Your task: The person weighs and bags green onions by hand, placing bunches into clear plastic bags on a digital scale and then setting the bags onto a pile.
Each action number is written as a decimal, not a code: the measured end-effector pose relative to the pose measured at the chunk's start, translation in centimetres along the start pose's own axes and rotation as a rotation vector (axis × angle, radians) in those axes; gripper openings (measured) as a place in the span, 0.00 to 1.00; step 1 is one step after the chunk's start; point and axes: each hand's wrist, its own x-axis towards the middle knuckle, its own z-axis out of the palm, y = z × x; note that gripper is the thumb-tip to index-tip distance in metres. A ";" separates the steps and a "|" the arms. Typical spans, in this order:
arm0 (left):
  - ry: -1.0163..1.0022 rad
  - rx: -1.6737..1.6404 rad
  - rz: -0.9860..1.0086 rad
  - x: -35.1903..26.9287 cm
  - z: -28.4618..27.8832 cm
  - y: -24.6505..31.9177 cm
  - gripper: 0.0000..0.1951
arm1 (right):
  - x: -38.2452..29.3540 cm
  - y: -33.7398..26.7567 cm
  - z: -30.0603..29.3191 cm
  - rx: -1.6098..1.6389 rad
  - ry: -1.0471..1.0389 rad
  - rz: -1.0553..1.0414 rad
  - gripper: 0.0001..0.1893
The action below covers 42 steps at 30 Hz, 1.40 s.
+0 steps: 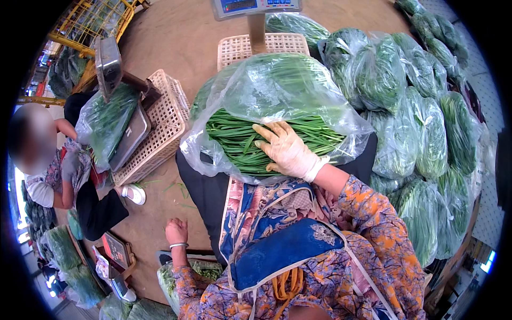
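In front of me a large clear plastic bag (276,88) lies on its side, its mouth towards me, full of long green leafy stalks (236,140) like garlic chives. My right hand (286,150), in a pale thin glove, rests on the stalks at the bag's mouth with its fingers spread. My left hand (176,232) is bare, with a bracelet at the wrist. It hangs low at my left side, away from the bag, fingers curled; whether something small is in it I cannot tell. Beyond the bag rises the display (244,5) of a weighing scale on a post.
Bags of greens (382,76) are piled at the right. A plastic crate (230,50) stands behind my bag. At the left a co-worker (72,160) handles a bag on another scale (132,138) beside a crate (160,120). A packed bag (170,280) lies near my left forearm.
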 end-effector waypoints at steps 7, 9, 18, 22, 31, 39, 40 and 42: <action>0.288 -0.315 0.231 -1.6 -8.3 10.0 0.06 | -3.2 -1.6 1.2 -0.130 0.171 -0.021 0.29; 0.427 -0.437 0.518 -2.1 -9.6 13.8 0.04 | -3.8 -2.0 1.7 -0.128 0.171 -0.009 0.25; 0.159 -0.838 0.787 1.5 -6.9 24.3 0.05 | -6.1 -2.1 2.8 -0.035 0.134 -0.036 0.21; 0.103 -0.422 0.707 4.0 -4.4 25.0 0.07 | -6.6 -2.3 2.5 -0.008 0.113 -0.016 0.21; 0.156 -0.252 0.720 4.8 -2.2 25.7 0.08 | -7.0 -2.3 2.6 0.025 0.113 0.018 0.20; 0.165 -0.539 0.713 4.6 -2.8 26.1 0.03 | -6.2 -1.9 1.8 0.206 0.294 0.125 0.17; 0.164 -0.539 0.714 4.5 -2.8 26.2 0.03 | -6.0 -1.6 1.4 0.280 0.273 0.184 0.19; 0.269 -0.624 0.772 4.3 -2.8 26.6 0.04 | -5.1 -0.8 2.0 0.203 0.249 0.222 0.18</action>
